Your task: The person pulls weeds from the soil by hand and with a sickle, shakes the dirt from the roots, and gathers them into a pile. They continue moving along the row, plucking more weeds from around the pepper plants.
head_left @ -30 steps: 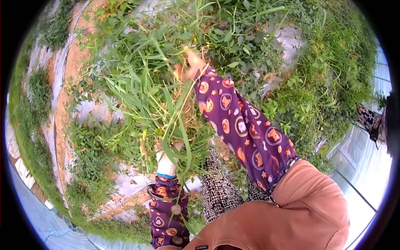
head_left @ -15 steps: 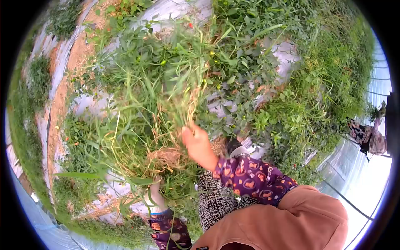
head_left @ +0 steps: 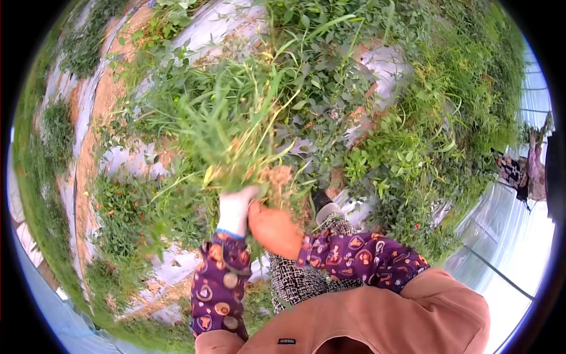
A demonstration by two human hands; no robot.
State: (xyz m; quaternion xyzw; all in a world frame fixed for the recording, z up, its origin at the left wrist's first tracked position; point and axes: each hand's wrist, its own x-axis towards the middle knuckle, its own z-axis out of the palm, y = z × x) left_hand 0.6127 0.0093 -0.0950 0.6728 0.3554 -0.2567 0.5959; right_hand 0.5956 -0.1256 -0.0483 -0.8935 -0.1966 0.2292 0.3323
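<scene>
A large bunch of pulled-up grass (head_left: 227, 130), green blades with some yellow stems, spreads away in front of me. My left hand (head_left: 234, 207), in a white glove with a blue cuff edge, is closed around its lower end. Against the glove, my bare right hand (head_left: 274, 230) has its fingers curled at the base of the same bunch; its fingertips are partly hidden. A brown clump of roots and soil (head_left: 278, 179) sticks out just above the right hand. The blades are smeared by motion.
Leafy plants (head_left: 324, 76) grow thickly ahead and to the right. Pale plastic mulch film (head_left: 386, 71) shows between them. A bare soil path (head_left: 100, 106) runs along the left. Clear greenhouse sheeting (head_left: 495, 236) stands at right, with cloth items (head_left: 519, 174) hanging there. My dark shoe (head_left: 321, 200) is below.
My left hand has come up and right to meet my right hand, which dropped slightly. The loose grass is now gathered into one bunch pointing away, its root clump shifted to the right.
</scene>
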